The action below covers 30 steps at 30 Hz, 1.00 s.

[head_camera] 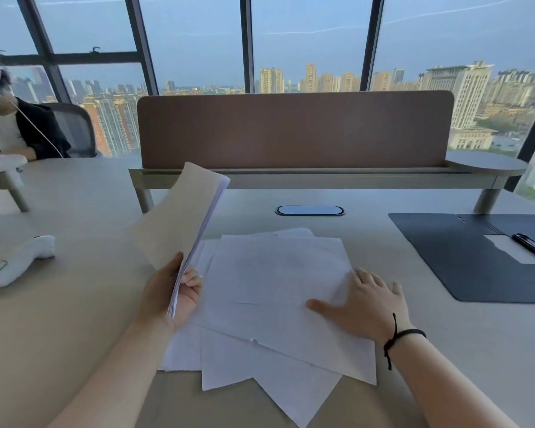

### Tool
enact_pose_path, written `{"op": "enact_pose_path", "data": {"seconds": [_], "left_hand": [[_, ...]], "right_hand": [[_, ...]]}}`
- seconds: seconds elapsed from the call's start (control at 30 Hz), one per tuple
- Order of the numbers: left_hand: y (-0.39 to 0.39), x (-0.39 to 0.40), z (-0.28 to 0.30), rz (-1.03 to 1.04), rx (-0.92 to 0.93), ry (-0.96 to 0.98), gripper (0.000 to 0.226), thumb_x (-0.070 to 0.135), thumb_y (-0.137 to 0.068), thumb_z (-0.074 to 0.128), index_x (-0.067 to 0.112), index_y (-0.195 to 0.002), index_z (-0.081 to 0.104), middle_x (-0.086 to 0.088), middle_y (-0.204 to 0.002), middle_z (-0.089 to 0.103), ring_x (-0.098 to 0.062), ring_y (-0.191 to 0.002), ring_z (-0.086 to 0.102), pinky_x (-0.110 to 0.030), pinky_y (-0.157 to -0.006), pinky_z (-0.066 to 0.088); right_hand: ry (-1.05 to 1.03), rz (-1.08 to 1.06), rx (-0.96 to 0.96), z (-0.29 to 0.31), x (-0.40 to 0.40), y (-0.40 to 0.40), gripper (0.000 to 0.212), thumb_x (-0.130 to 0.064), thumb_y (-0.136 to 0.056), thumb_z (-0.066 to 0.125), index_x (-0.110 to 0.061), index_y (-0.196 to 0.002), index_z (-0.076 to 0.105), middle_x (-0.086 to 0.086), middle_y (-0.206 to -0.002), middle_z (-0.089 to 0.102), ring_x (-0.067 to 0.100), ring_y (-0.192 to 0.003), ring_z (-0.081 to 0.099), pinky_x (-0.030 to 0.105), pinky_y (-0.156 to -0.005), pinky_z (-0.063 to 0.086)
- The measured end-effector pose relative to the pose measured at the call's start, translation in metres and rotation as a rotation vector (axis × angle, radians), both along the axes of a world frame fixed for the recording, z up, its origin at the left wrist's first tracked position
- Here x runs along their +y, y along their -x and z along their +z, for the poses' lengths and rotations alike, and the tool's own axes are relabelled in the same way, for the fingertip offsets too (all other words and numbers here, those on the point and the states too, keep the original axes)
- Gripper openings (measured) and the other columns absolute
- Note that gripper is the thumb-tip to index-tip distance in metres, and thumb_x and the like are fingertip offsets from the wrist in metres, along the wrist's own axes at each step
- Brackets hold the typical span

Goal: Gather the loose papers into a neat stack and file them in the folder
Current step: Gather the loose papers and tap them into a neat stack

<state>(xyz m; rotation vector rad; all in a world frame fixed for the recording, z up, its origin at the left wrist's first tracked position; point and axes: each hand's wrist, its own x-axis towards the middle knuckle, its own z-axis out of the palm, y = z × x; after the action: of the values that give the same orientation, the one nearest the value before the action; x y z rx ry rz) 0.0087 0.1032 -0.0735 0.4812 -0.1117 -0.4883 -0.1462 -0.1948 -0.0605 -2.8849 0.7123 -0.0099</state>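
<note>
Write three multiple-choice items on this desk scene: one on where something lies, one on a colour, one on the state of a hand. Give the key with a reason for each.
1. Where does the open dark folder lie on the beige desk?
A. far left
B. right of the loose white sheets
C. under the sheets

2. What colour is the cord bracelet on the right wrist?
A. black
B. red
C. white

3. What is the left hand doing?
A. lying flat on the desk
B. gripping a raised stack of papers
C. holding a pen

Key: 1 B, the folder sits by the right edge, clear of the sheets. 2 A, the cord is black. 3 B, thumb and fingers curl round the tilted stack's lower edge, while the right hand rests flat on the sheets.
</note>
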Motion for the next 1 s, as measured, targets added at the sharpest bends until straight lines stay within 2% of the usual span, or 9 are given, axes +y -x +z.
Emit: {"op": "enact_pose_path", "data": {"seconds": [0.1,0.17,0.23,0.33,0.53,0.7,0.83,0.9,1.0], "left_hand": [[0.002,0.004,0.000,0.060,0.000,0.030,0.072,0.007,-0.021,0.101,0.011,-0.082,0.062,0.004,-0.049,0.050,-0.004,-0.035,0.047,-0.014,-0.040,0.041],[0.004,0.005,0.001,0.091,0.004,0.039,0.070,0.007,-0.019,0.101,0.010,-0.079,0.065,0.004,-0.049,0.051,-0.005,-0.035,0.048,-0.015,-0.040,0.041],[0.005,0.005,0.001,0.119,0.003,0.046,0.076,0.007,-0.018,0.100,0.012,-0.081,0.058,0.004,-0.048,0.052,-0.006,-0.034,0.047,-0.016,-0.039,0.041],[0.007,0.002,0.002,0.113,0.004,0.058,0.079,0.006,-0.018,0.100,0.012,-0.081,0.052,0.004,-0.047,0.050,-0.006,-0.032,0.047,-0.016,-0.038,0.040],[0.004,0.000,0.003,0.099,0.009,0.047,0.079,0.007,-0.018,0.101,0.013,-0.080,0.051,0.003,-0.046,0.049,-0.006,-0.032,0.046,-0.016,-0.037,0.039],[-0.002,0.002,0.002,0.085,0.017,0.057,0.076,0.007,-0.022,0.100,0.013,-0.081,0.052,0.002,-0.047,0.049,-0.007,-0.033,0.046,-0.018,-0.037,0.040],[-0.004,0.000,0.001,0.070,0.016,0.074,0.073,0.005,-0.025,0.099,0.011,-0.082,0.054,0.002,-0.049,0.052,-0.009,-0.033,0.047,-0.019,-0.037,0.041],[-0.003,-0.001,0.001,0.054,0.016,0.082,0.071,0.004,-0.027,0.099,0.010,-0.083,0.057,0.002,-0.051,0.056,-0.009,-0.033,0.048,-0.019,-0.037,0.041],[-0.002,-0.001,0.001,0.053,0.033,0.086,0.069,0.004,-0.029,0.099,0.011,-0.086,0.059,0.002,-0.054,0.060,-0.010,-0.034,0.048,-0.019,-0.037,0.041]], "right_hand": [[0.166,-0.002,0.005,0.006,0.010,0.007,0.109,-0.104,-0.059,0.025,-0.019,-0.118,0.059,0.001,-0.129,0.062,0.025,-0.124,0.056,0.050,-0.114,0.028],[0.219,-0.002,-0.079,0.010,0.014,0.010,0.094,-0.103,-0.060,0.026,-0.021,-0.093,0.059,-0.002,-0.101,0.069,0.023,-0.098,0.065,0.041,-0.094,0.041],[0.173,-0.012,-0.171,0.013,0.012,0.009,0.090,-0.101,-0.064,0.030,-0.021,-0.091,0.062,-0.006,-0.087,0.069,0.020,-0.082,0.067,0.035,-0.077,0.046],[0.129,0.026,-0.256,0.012,0.007,-0.014,0.084,-0.094,-0.070,0.040,-0.021,-0.104,0.066,-0.003,-0.100,0.071,0.023,-0.090,0.067,0.034,-0.077,0.051],[-0.137,0.041,-0.032,0.007,-0.008,-0.092,0.105,-0.093,-0.069,0.045,-0.022,-0.147,0.044,0.008,-0.150,0.046,0.030,-0.140,0.042,0.048,-0.111,0.035],[-0.050,0.030,-0.053,0.019,-0.010,-0.107,0.101,-0.099,-0.061,0.038,-0.019,-0.120,0.058,0.007,-0.130,0.057,0.031,-0.123,0.052,0.045,-0.097,0.046],[-0.094,0.119,0.146,0.037,-0.001,-0.089,0.088,-0.094,-0.049,0.064,-0.021,-0.092,0.043,-0.008,-0.094,0.060,0.026,-0.103,0.066,0.033,-0.082,0.052],[-0.092,0.137,0.212,0.038,0.003,-0.080,0.093,-0.095,-0.036,0.066,-0.014,-0.081,0.053,-0.008,-0.079,0.063,0.021,-0.084,0.069,0.034,-0.078,0.057],[-0.157,0.147,0.224,0.036,0.009,-0.074,0.077,-0.087,-0.043,0.075,-0.016,-0.067,0.056,-0.004,-0.069,0.060,0.014,-0.065,0.061,0.030,-0.060,0.050]]}}
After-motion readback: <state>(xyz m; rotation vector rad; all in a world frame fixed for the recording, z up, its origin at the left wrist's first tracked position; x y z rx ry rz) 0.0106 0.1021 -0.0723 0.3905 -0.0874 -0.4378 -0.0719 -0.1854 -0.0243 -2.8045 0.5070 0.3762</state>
